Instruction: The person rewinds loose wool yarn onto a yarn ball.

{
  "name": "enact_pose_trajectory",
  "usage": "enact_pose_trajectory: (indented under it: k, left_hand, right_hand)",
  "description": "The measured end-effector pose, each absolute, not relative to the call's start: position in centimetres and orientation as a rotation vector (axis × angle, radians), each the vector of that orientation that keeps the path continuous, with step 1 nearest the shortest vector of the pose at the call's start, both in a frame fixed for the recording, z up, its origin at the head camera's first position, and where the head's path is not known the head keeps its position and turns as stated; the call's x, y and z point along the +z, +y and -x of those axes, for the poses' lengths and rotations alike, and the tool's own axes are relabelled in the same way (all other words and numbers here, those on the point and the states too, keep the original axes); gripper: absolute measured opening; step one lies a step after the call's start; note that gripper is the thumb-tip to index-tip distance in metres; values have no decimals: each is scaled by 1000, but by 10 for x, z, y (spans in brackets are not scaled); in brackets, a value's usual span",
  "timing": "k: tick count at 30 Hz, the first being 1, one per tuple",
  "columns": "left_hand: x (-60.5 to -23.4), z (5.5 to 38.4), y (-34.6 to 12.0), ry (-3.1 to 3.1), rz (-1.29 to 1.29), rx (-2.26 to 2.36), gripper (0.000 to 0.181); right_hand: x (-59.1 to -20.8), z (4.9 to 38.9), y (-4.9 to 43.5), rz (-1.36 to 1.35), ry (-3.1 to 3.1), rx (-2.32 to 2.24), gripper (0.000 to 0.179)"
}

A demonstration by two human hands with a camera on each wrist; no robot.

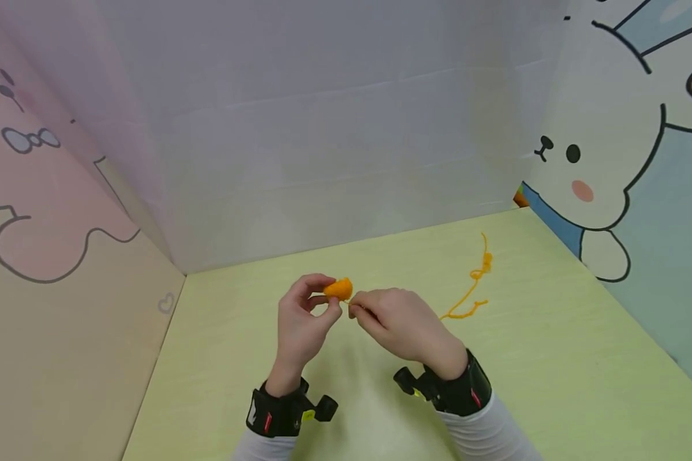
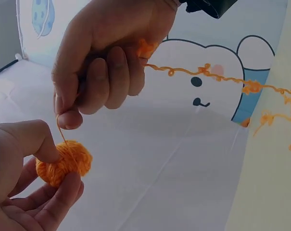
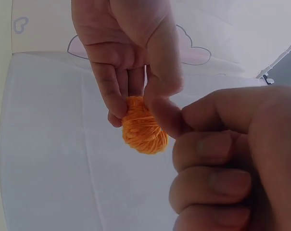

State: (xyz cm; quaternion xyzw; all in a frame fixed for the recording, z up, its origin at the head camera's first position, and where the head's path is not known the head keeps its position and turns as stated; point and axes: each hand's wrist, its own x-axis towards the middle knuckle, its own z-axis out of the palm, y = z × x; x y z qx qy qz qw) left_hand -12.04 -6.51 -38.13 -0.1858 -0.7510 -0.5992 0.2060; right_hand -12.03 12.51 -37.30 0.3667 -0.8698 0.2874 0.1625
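Observation:
A small ball of orange yarn (image 1: 339,289) is held above the table between the thumb and fingers of my left hand (image 1: 305,317). Close beside it, my right hand (image 1: 400,323) pinches the strand that runs off the ball, its other fingers curled into the palm. In the left wrist view the taut strand (image 2: 62,129) rises from the wound ball (image 2: 73,161) to the right thumb and forefinger. More orange yarn trails out from the curled right fingers (image 2: 117,79). The right wrist view shows the ball's wound threads (image 3: 145,129) next to the left fingertips.
Loose, kinked orange yarn (image 1: 467,294) lies on the pale yellow-green table (image 1: 553,333) to the right of my right hand. A white sheet (image 1: 334,141) stands behind the table. Panels with cartoon animals flank it on the left and right.

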Motion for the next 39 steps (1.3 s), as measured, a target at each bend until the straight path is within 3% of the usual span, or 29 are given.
enact_pose_trajectory:
  k: [18,30,39]
  left_hand:
    - [-364,109,-66,-2201,953,-1725,33]
    - [-385,120,-78,-2095,1095,-1871,36]
    - [-385,120,-77,-1857,908,-2093,25]
  right_hand:
    - [-373,127,133,-891,-2228,915,9]
    - [-374,130,136,-963,-2425,942,12]
    - [-378,126,124,-978,-2528,862,10]
